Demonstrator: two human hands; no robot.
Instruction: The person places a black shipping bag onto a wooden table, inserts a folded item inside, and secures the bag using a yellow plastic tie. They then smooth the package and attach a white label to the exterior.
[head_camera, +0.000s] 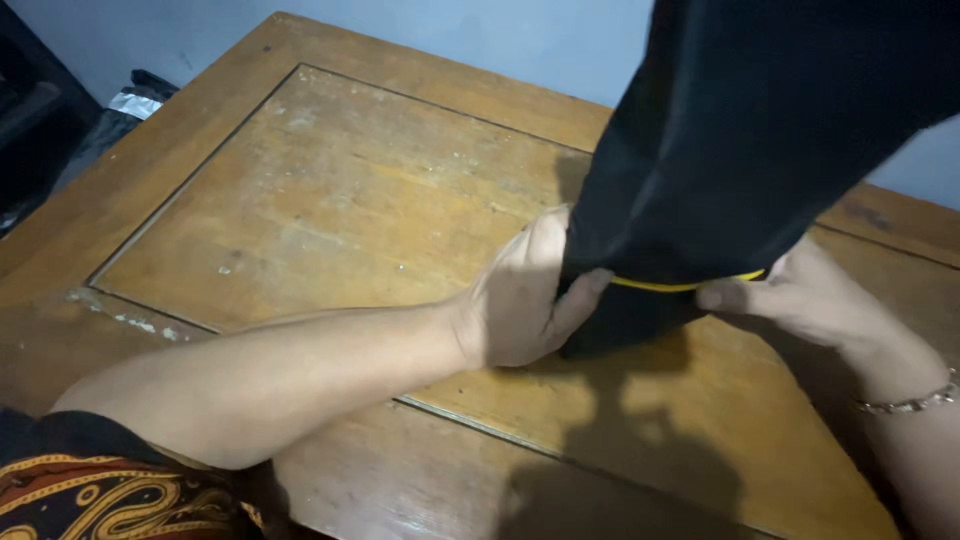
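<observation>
Left hand (520, 300) fingers pinching black garment (740, 140), right hand (800, 295) apparently gripping its yellow-trimmed hem (690, 287), wooden table (330, 200) beneath

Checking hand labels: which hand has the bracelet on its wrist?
The right hand: a silver bracelet circles its wrist. The left hand has a bare wrist. Both grip the black garment at its yellow-trimmed edge.

**Black cloth, yellow trim, worn brown wood**

The garment (740, 130) is plain black, with a thin yellow band (690, 286) along its lower edge. The surface (330, 200) is honey-brown wood, scuffed pale and flecked white. A silver bracelet (912, 403) circles one wrist. At the lower left, a sleeve (110, 490) shows black with orange-and-red swirls. The wall (480, 40) is pale grey-blue.
</observation>
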